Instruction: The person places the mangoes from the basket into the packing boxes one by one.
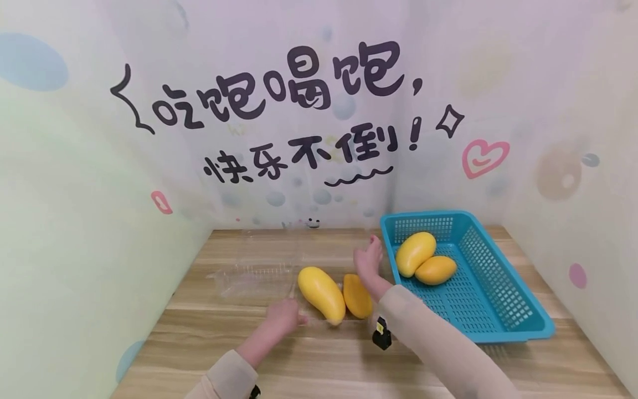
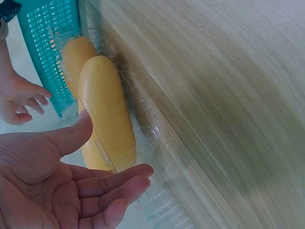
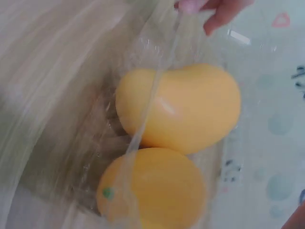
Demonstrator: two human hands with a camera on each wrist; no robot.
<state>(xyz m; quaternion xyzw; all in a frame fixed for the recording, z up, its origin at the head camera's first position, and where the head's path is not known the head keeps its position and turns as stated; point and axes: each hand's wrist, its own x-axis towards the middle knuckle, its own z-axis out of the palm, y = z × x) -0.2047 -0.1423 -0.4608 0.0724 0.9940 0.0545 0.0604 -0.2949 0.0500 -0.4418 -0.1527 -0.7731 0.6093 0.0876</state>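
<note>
Two yellow mangoes, a larger mango (image 1: pixel 321 293) and a smaller orange-yellow mango (image 1: pixel 357 299), lie side by side in a clear plastic container on the wooden table. My left hand (image 1: pixel 285 316) is at the container's near left side, its thumb and fingers apart. In the left wrist view its thumb (image 2: pixel 78 131) lies close to a clear plastic edge in front of the mangoes. Beyond the smaller mango, at the container's right side, is my right hand (image 1: pixel 369 260). Its fingers look loosely spread in the left wrist view. A clear plastic edge crosses over both mangoes in the right wrist view.
A blue perforated basket (image 1: pixel 518 293) stands on the right, with two more mangoes (image 1: pixel 416 254) inside. More clear plastic packaging (image 1: pixel 254 280) lies to the left of the mangoes. A printed curtain-like wall (image 1: pixel 299 210) closes off the back of the table (image 1: pixel 199 343).
</note>
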